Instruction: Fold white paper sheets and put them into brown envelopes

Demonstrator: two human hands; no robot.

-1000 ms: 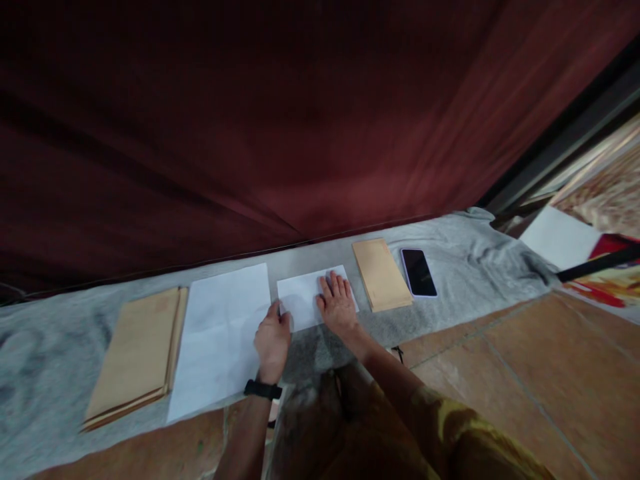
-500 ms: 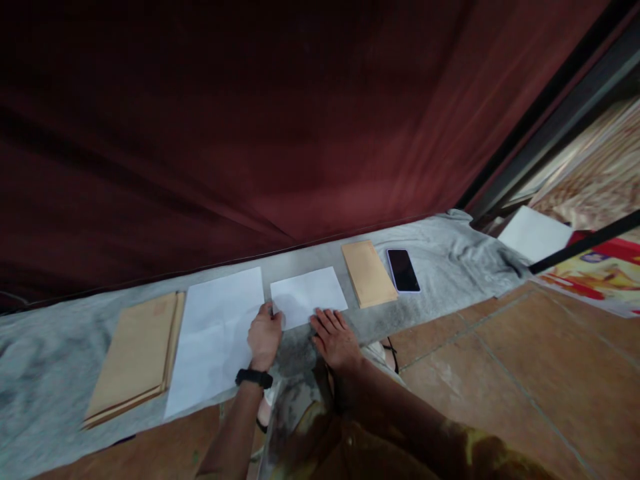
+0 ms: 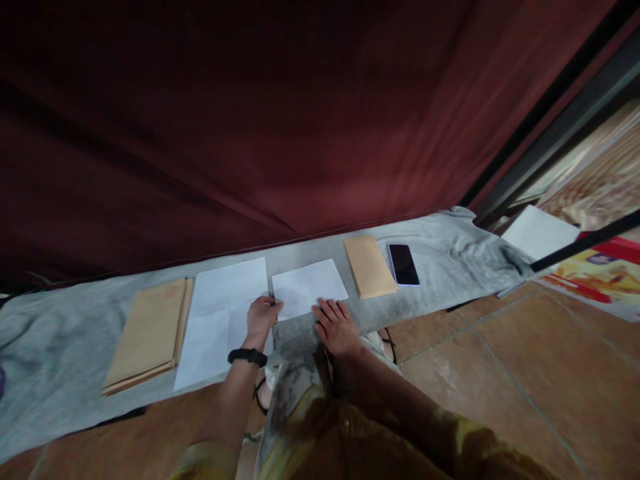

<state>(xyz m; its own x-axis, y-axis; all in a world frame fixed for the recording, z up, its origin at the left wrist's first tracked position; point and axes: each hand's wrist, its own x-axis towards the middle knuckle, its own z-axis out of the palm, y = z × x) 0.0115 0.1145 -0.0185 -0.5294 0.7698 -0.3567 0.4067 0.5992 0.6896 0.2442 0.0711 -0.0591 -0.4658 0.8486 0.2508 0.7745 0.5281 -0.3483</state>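
Note:
A small white sheet of paper (image 3: 307, 288), apparently folded, lies on a grey cloth in front of me. My left hand (image 3: 261, 317), wearing a black wristband, has its fingers curled and its thumb on the sheet's lower left edge, in what looks like a pinch. Fingers spread and flat, my right hand (image 3: 339, 328) rests at the near edge of the same sheet. A larger pile of white paper (image 3: 215, 327) lies partly under my left hand. To the right of the small sheet is a stack of small brown envelopes (image 3: 370, 267).
Large brown envelopes (image 3: 145, 333) are stacked at the left. A phone (image 3: 404, 265) lies face up at the right on the grey cloth (image 3: 450, 253). A dark red curtain (image 3: 300, 133) hangs behind. White and colourful boxes (image 3: 540, 232) stand at the far right, above a tiled floor.
My left fingers have shifted slightly at the small sheet's left edge, the thumb now lying over its corner. My right hand stays flat at the near edge. The view has tilted a little.

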